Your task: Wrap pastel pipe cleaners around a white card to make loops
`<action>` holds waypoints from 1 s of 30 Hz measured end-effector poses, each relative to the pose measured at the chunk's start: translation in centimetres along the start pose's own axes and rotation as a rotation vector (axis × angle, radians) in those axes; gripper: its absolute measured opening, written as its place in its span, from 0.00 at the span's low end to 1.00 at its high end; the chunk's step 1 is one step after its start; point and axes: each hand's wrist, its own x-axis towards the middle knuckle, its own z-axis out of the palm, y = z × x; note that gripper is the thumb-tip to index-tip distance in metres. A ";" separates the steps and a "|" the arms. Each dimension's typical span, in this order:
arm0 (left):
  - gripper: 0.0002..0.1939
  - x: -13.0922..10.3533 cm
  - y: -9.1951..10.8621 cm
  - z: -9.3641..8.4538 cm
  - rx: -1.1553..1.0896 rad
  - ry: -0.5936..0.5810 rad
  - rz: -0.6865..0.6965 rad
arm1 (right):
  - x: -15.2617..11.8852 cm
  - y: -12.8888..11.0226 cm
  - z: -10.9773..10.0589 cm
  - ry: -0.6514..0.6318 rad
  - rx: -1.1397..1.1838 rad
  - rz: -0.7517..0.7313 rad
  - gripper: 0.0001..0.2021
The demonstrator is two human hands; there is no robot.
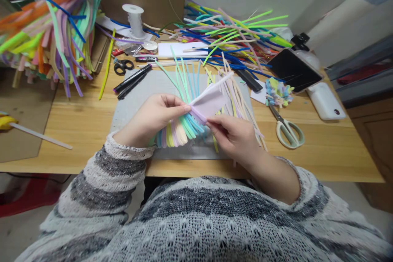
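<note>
Pinched between thumb and fingers of my left hand [161,114] is a lilac pipe cleaner [199,114], at its bend. My right hand [236,135] pinches the same pipe cleaner lower down, to the right. Its other arm slants up to the right, smeared by motion. Below my left hand hangs a row of looped pastel pipe cleaners [172,134] in mint, lilac, yellow, peach and blue. Whether my left fingers also grip this row is hidden. Mint and blue stems [184,80] stick up behind the hand. Loose peach and pink stems [241,94] lie beyond my right hand.
A grey mat [129,102] lies under the work. Black markers [133,80], small black scissors [123,66] and a wire spool [135,24] are behind. To the right are cream-handled scissors [289,133], a fluffy pastel piece [278,92] and a phone [293,69]. A big pipe-cleaner bundle [52,28] stands left.
</note>
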 end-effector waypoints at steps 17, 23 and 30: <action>0.09 -0.5 0.8 -1.3 0.078 -0.110 0.083 | 2.0 1.3 -1.8 -0.551 0.668 0.455 0.12; 0.08 -1.2 1.1 -1.1 0.375 -0.545 0.221 | 4.9 1.0 -3.6 -1.223 0.555 0.363 0.07; 0.10 -1.1 0.5 -0.4 0.628 -0.748 0.382 | 7.8 -1.0 -1.4 -1.493 0.069 0.226 0.11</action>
